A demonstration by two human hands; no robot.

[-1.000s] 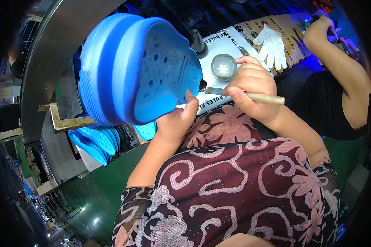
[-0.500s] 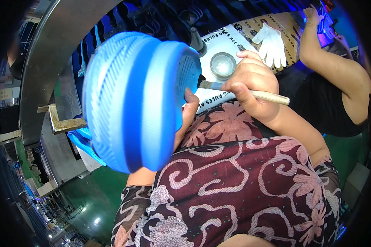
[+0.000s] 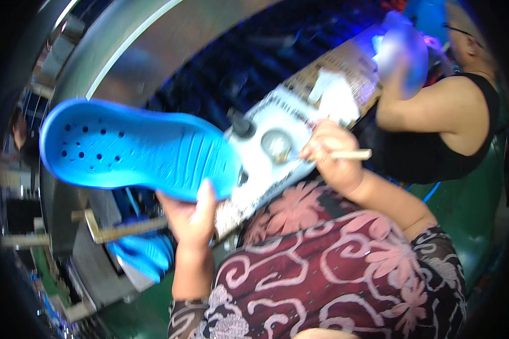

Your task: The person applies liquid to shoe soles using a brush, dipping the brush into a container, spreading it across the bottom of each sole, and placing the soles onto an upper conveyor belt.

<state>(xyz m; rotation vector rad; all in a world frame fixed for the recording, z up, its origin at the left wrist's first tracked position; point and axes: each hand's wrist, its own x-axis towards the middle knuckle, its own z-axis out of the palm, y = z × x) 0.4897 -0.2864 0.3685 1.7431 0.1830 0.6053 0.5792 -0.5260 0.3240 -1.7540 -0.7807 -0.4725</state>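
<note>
A bright blue shoe sole (image 3: 147, 147) is in my left hand (image 3: 189, 217), thumb over its near end and fingers beneath. Its upper face is turned up, showing small dark holes at the far-left end and ridges near my thumb. My right hand (image 3: 336, 152) is closed round a brush with a pale wooden handle (image 3: 355, 154). The brush's blurred tip is at a round glass dish (image 3: 276, 141), which stands on a white printed sheet (image 3: 260, 183). Beside the dish is a dark bottle-like object (image 3: 242, 125).
A white glove (image 3: 335, 100) lies on brown cardboard (image 3: 356, 68) farther back. A co-worker's bare arm (image 3: 430, 110) is at the right. Blue pieces (image 3: 144, 257) lie below a wooden bar (image 3: 133, 229) at the left. A curved metal frame (image 3: 127, 53) runs along the far left.
The blue sole has swung to the left and turned, so its upper face shows instead of its grooved outside. The brush has left the sole and moved to the glass dish.
</note>
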